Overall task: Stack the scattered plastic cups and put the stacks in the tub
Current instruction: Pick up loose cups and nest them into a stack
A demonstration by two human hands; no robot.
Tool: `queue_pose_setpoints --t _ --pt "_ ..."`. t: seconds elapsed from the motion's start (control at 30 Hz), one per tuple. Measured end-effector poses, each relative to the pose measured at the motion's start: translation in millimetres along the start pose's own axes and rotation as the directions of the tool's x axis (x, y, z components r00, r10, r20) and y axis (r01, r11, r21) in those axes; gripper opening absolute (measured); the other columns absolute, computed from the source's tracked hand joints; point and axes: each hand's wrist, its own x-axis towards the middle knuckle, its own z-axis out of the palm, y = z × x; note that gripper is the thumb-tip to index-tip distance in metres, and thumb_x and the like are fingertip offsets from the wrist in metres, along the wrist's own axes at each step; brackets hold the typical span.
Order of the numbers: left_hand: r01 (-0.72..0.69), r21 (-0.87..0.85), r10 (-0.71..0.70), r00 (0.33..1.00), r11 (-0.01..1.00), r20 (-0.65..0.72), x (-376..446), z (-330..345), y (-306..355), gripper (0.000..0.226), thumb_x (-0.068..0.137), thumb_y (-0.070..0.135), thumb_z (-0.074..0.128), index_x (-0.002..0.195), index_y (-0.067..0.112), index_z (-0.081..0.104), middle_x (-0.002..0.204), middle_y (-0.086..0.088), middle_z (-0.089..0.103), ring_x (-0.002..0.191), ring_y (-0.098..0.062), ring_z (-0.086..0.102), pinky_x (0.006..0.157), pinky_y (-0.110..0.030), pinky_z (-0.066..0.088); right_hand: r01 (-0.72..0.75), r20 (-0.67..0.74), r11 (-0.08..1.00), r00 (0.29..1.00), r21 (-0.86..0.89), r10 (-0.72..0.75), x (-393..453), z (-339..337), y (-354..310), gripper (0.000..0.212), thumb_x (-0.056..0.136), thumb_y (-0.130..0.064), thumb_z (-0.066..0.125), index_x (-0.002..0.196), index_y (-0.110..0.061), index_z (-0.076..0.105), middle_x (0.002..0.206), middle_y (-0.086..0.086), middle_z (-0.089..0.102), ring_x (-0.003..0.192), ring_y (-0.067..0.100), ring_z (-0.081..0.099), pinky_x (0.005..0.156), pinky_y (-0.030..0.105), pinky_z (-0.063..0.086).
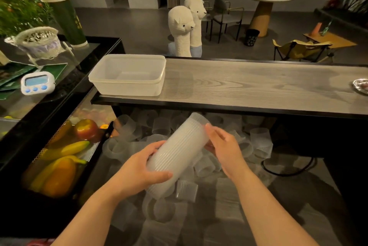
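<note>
A long stack of translucent ribbed plastic cups (180,147) lies tilted across the middle of the view, above the lower surface. My left hand (143,168) grips its near end, fingers curled round it. My right hand (224,146) holds the stack's far half from the right side, fingertips on it. Several loose cups (260,136) lie scattered on the lower grey surface beneath and around my hands. The white translucent tub (127,86) stands with nothing in it on the left end of the raised wooden counter.
The wooden counter (258,84) runs to the right, with a small metal dish (361,86) at its far right edge. On the left a black case holds fruit (65,152); a timer (36,83) sits on the glass top above it. Two plush alpacas (185,26) stand behind the counter.
</note>
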Motion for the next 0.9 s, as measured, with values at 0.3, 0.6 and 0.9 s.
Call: queue_pose_setpoints --t 0.3,0.6,0.9 --pt "0.073 -0.013 -0.074 0.996 0.997 -0.057 -8.3 -11.9 -16.3 0.104 0.062 0.059 0.085 0.144 0.049 0.022 0.129 0.023 0.043 0.11 -0.008 0.052 0.086 -0.026 0.052 -0.115 0.03 0.983 0.992 -0.145 0.12 7.3 3.2 25.1 0.046 0.096 -0.064 0.03 0.133 -0.049 0.051 0.135 -0.013 0.055 0.112 0.013 0.062 0.099 0.036 0.05" --pt "0.13 0.006 -0.128 0.984 0.992 -0.125 -10.6 -31.2 -36.4 0.102 0.069 0.04 0.086 0.142 0.049 0.015 0.123 0.022 0.041 0.106 -0.008 0.05 0.084 -0.025 0.05 -0.152 -0.024 0.479 0.964 -0.865 0.263 54.7 15.4 128.5 0.074 0.078 -0.058 0.063 0.142 -0.051 0.027 0.148 0.001 0.043 0.13 0.024 0.049 0.103 0.042 0.047" --pt "0.126 0.09 -0.117 0.989 0.988 -0.092 -5.9 -49.6 -66.7 0.1 0.064 0.029 0.087 0.128 0.058 0.016 0.117 0.027 0.042 0.103 -0.004 0.051 0.077 -0.019 0.047 -0.111 -0.183 0.93 0.982 -0.351 0.048 34.6 26.1 78.7 0.052 0.084 -0.023 0.077 0.126 -0.041 0.053 0.11 0.003 0.064 0.093 0.015 0.063 0.083 0.031 0.055"
